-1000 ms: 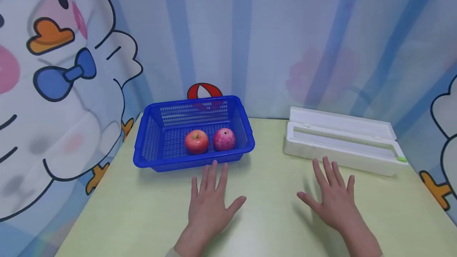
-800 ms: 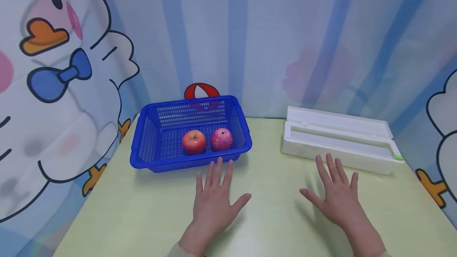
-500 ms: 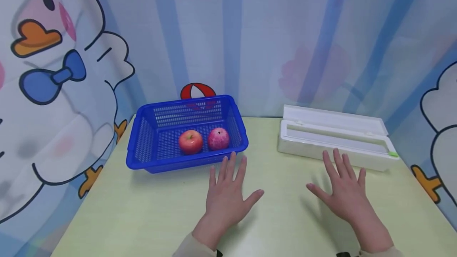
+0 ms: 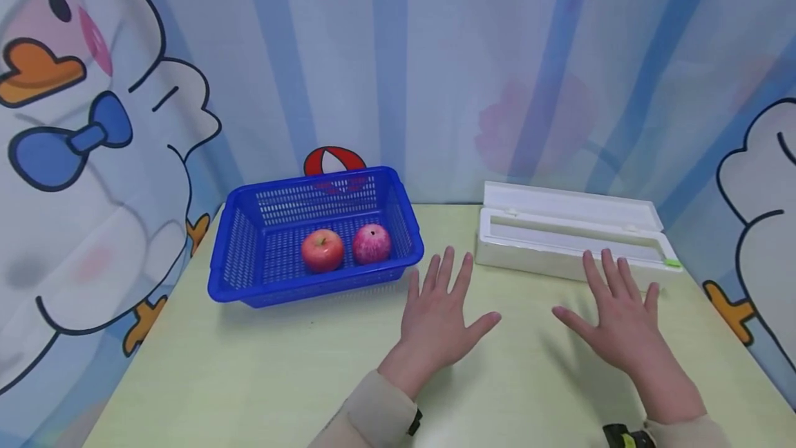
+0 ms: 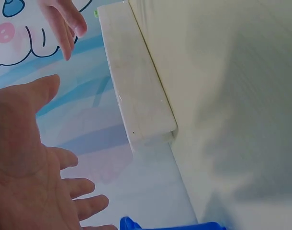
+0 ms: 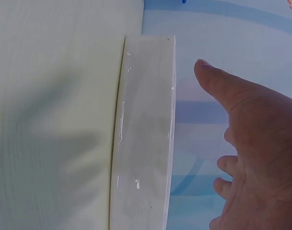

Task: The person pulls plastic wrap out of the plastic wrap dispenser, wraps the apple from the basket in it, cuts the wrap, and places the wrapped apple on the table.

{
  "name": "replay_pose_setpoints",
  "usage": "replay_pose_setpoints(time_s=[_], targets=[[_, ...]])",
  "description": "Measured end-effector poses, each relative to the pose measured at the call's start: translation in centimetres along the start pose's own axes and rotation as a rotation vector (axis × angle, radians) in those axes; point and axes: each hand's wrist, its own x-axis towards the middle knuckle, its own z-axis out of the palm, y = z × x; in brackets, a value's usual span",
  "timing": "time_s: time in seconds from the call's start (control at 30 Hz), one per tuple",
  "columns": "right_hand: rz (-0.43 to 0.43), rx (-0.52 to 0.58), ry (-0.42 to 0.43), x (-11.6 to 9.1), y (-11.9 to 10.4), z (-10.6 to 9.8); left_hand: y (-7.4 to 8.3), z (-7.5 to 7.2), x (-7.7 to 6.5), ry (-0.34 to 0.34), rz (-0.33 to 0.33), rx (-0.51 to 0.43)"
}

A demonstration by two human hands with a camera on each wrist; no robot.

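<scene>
In the head view my left hand [image 4: 435, 323] hovers palm down over the table with its fingers spread, holding nothing. It is between a blue plastic basket [image 4: 249, 292] and a long white box [image 4: 535, 254] whose lid stands raised. My right hand [image 4: 624, 327] is spread in the same way in front of the box, also with nothing in it. Inside the basket lie a red apple [image 4: 323, 251] and a pinkish-purple round fruit [image 4: 371, 244], side by side. Both wrist views show the white box [image 5: 136, 72] beyond the hands, and shadows fall on the table.
The pale green table [image 4: 261, 379] ends at a cartoon-printed curtain [image 4: 435, 75] behind the basket and box. A small green tab [image 4: 672, 263] sits at the box's right end. Dark straps [image 4: 624, 436] show at the sleeve cuffs.
My left hand has moved right and a little farther forward, away from the basket's front. The right hand has shifted slightly right and forward. The basket and box appear shifted left as the view turned.
</scene>
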Motion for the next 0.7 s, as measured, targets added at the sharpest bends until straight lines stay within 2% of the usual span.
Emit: replay_pose_setpoints(time_s=[0.13,0.27,0.47,0.7], targets=[[0.012,0.004,-0.01,0.4,1.0,-0.4,0.8,-0.2,1.4,-0.024,0.002,-0.096],[0.029,0.021,-0.02,0.8,2.0,-0.7,1.4,0.1,2.9,-0.062,-0.017,-0.324],[0.038,0.042,-0.017,1.1,3.7,-0.8,1.6,1.0,4.8,-0.11,-0.118,-0.653],[0.068,0.038,-0.032,1.1,5.5,-0.8,1.9,1.9,6.4,-0.107,-0.226,-0.877]])
